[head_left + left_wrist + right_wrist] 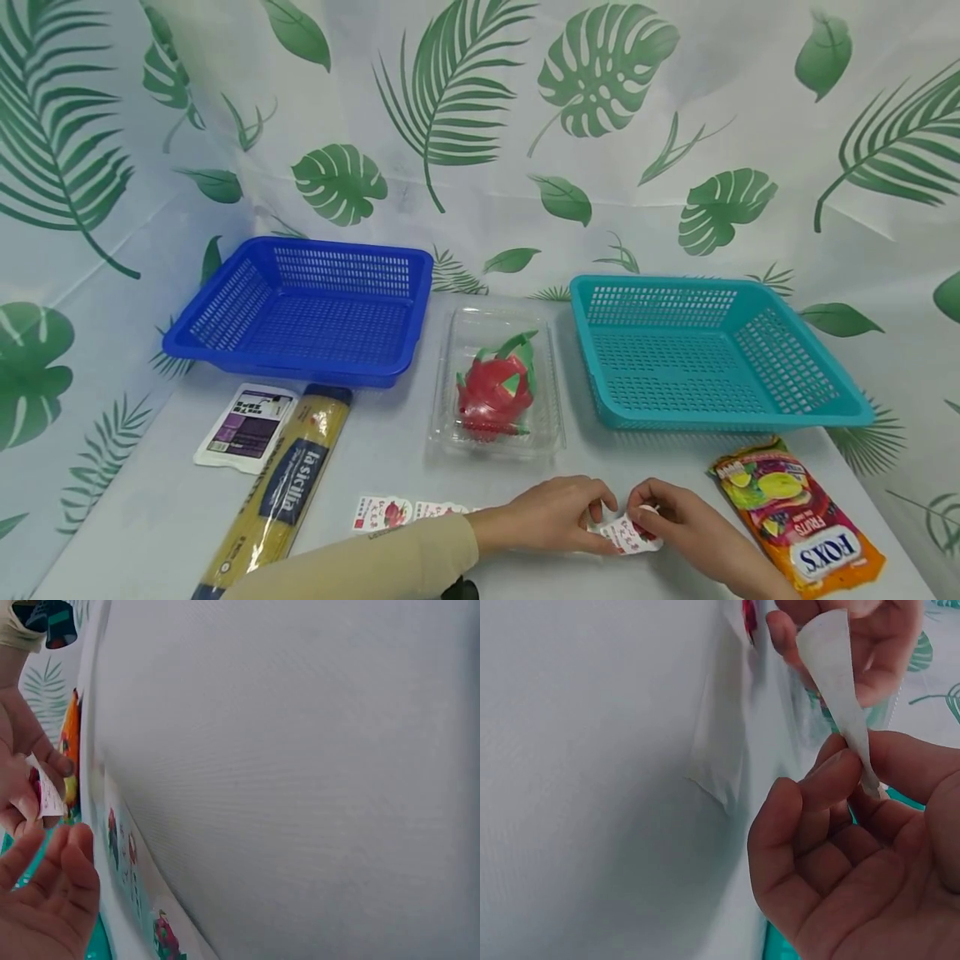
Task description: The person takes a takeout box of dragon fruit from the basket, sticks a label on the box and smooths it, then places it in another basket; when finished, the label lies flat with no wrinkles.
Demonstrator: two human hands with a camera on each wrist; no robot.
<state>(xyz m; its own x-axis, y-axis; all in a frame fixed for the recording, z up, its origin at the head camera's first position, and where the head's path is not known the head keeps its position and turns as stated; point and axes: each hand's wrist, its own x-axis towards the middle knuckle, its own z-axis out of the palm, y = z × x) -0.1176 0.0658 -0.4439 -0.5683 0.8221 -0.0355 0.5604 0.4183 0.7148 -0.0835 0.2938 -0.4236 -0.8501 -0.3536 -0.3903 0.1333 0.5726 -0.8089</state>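
Both hands meet at the near table edge over a small white sticker with red print. My left hand, in a beige sleeve, pinches its left end. My right hand pinches the other end between thumb and forefinger. In the right wrist view the sticker curls up as a white strip from my right hand toward the left hand above. The left wrist view shows the left hand just below the sticker. A strip of more stickers lies flat to the left.
A dragon fruit sits in a clear clamshell between a blue basket and a teal basket. A pasta pack and a purple-and-white pouch lie left. A Fox's candy bag lies right.
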